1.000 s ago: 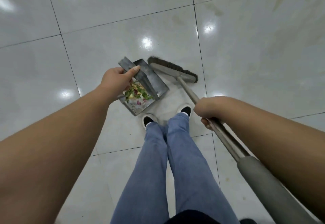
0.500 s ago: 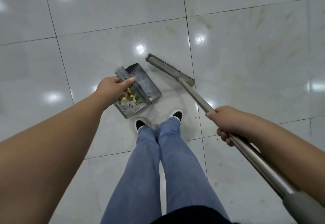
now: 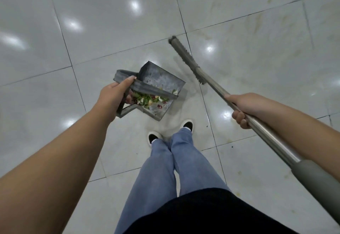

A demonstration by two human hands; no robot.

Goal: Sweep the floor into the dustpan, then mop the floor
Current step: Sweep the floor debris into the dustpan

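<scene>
My left hand (image 3: 115,94) grips the strap handle of a grey metal dustpan (image 3: 161,81), which hangs above the floor in front of my feet. Green, white and red scraps (image 3: 147,100) lie in its lower part. My right hand (image 3: 242,107) holds the steel shaft of a broom (image 3: 211,81) out to the right. The broom's bristle head (image 3: 185,58) points away from me, clear of the dustpan and lifted off the tiles.
Glossy pale floor tiles (image 3: 92,31) with dark grout lines spread all around. Yellowish smears (image 3: 257,22) mark the tiles at upper right, and small specks (image 3: 232,146) lie near my right foot. My legs and black-and-white shoes (image 3: 187,125) stand at centre.
The dustpan has risen off the floor in my left hand. My right hand has swung the broom out to the right and lifted its head away from the dustpan.
</scene>
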